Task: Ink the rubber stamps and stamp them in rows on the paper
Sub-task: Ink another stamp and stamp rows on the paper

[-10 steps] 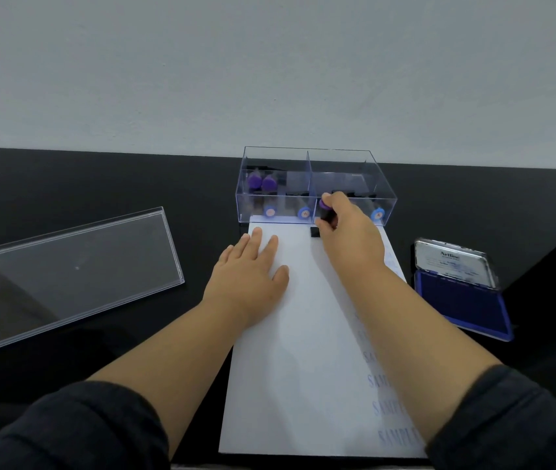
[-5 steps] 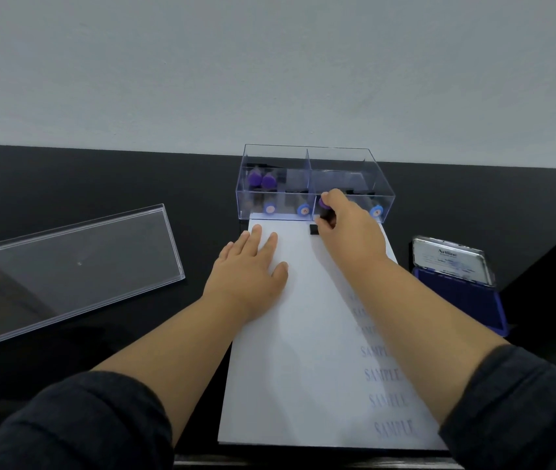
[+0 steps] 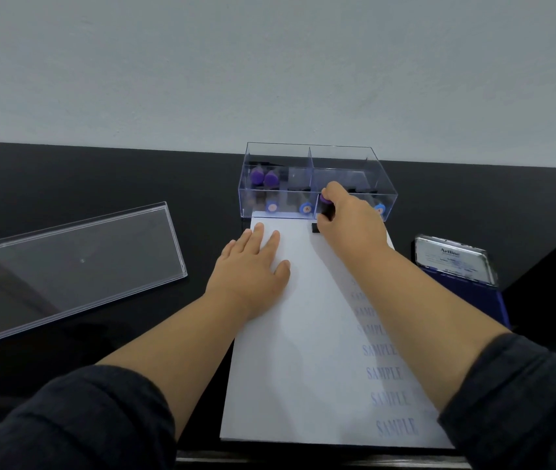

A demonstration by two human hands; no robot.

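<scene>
A white sheet of paper (image 3: 310, 351) lies in front of me with a column of blue SAMPLE prints (image 3: 385, 371) down its right side. My left hand (image 3: 253, 266) rests flat on the sheet's upper left. My right hand (image 3: 348, 225) grips a purple-topped black rubber stamp (image 3: 325, 208) and holds it down on the paper's top edge, near the middle. The stamp's base shows beneath my fingers. An open blue ink pad (image 3: 463, 286) sits to the right of the paper, partly hidden by my right forearm.
A clear plastic box (image 3: 344, 154) with two compartments stands behind the paper and holds several purple and blue-capped stamps (image 3: 264, 179). Its clear lid (image 3: 66, 269) lies on the black table (image 3: 100, 178) at the left. A pale wall rises behind.
The view has tilted slightly, showing more SAMPLE prints. Both hands stay where they were, the right one still holding the stamp on the paper's top edge.
</scene>
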